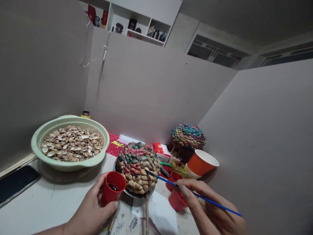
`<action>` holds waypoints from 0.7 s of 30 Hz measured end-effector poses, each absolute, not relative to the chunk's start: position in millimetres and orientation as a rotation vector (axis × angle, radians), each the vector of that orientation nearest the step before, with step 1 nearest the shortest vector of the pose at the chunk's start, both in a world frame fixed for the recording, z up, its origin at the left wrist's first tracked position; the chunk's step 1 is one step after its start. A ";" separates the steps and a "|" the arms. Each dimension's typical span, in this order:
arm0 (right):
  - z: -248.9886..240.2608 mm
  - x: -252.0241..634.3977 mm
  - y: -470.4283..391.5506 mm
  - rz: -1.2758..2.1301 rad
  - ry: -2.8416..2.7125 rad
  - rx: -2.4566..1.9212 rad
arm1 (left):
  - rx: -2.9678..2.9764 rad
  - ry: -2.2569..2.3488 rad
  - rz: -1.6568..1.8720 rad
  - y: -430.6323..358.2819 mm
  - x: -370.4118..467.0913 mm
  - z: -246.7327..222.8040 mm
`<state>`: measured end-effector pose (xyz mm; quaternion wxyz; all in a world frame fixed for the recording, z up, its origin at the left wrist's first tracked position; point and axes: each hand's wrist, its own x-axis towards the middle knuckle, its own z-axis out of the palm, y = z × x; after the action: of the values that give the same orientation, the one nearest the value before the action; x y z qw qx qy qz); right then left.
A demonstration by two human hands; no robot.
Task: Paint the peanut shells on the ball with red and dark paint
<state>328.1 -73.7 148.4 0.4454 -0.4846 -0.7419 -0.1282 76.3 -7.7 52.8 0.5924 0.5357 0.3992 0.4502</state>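
Note:
My left hand point(94, 199) is wrapped round a red cup point(111, 192) with dark liquid in the bottom. Between the fingers of my right hand point(210, 202) is a thin blue paintbrush point(207, 199), its dark tip touching the peanut-covered dome point(140, 168). The dome's upper part is painted red, green and dark blue; its lower front is bare tan peanuts. It rests in a metal bowl point(138, 195), and a thin brown stick point(147, 212) points from it toward me. Two more red cups point(176, 199) stand just behind my right fingers, partly hidden.
A green basin point(69, 166) of nut shells stands at left, near a phone point(18, 184). Behind right are a second painted dome point(188, 135), an orange paper cup point(201, 163) and a red-and-white box point(161, 151). Grey partitions point(151, 88) enclose the table.

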 end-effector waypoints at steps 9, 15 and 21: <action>144.2 322.9 -69.7 -0.256 -1.889 -1.050 | 1.275 0.947 1.067 -8.2 75.3 50.1; 153.1 329.7 -74.1 -0.371 -1.872 -1.195 | 1.303 0.968 1.053 -7.4 75.0 47.4; 150.2 328.0 -74.9 -0.335 -1.936 -1.111 | 1.282 0.967 1.044 -7.6 76.5 52.7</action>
<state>328.0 -74.9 150.2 0.4277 -0.4450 -0.7752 -0.1342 76.5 -7.6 52.7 0.5755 0.5475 0.4129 0.4457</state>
